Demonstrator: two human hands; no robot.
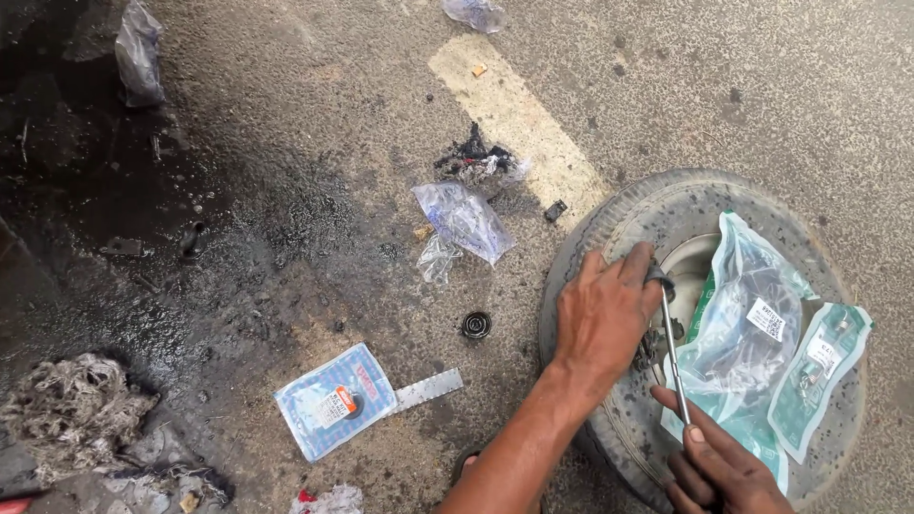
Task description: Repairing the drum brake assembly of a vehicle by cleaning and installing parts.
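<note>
Two hands, left hand (605,314) on tyre (609,228), right hand (724,471) holding rod (673,357)

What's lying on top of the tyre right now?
On the tyre lie two greenish plastic packets. The left hand rests on its edge; the right hand holds a thin metal rod. The packets hide most of the wheel's centre.
</note>
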